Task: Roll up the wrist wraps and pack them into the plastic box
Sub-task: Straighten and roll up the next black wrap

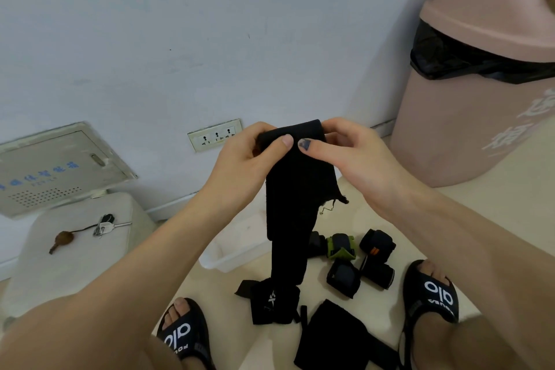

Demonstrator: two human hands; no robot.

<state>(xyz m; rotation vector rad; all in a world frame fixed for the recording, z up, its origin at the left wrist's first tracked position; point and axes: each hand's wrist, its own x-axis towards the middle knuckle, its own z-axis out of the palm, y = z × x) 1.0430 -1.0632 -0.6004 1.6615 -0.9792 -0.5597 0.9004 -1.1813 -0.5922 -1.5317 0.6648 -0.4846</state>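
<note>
Black wrap [300, 177] hangs between my two hands, top end held up in front of the wall [180, 24]. Left hand [249, 156] pinches the top left edge, thumb on the front face, fingers curled behind; grip grasping the wrap. Right hand [345, 153] pinches the top right edge the same way, thumb flat on the front; grip also grasping the wrap. Both thumbs nearly touch at the top middle. Top edge looks folded over, just the start of a roll. Rest of the wrap drops straight down, its lower end reaching the floor [375, 306] beside a loose black wrap with a white logo [274, 303].

White plastic box [237, 249] sits on the floor behind the hanging wrap, partly hidden by it and by my left forearm; what it holds I cannot tell. Four rolled wraps lie on the floor right of the hanging one: green one [342, 246], one with an orange mark [377, 243], two dark ones [344, 276] nearer my feet. Flat black piece [333, 336] lies nearest me between my sandals.

Pink bin [468, 117] stands right. Keys [103, 224] lie on a white stool [75, 264] at left.
</note>
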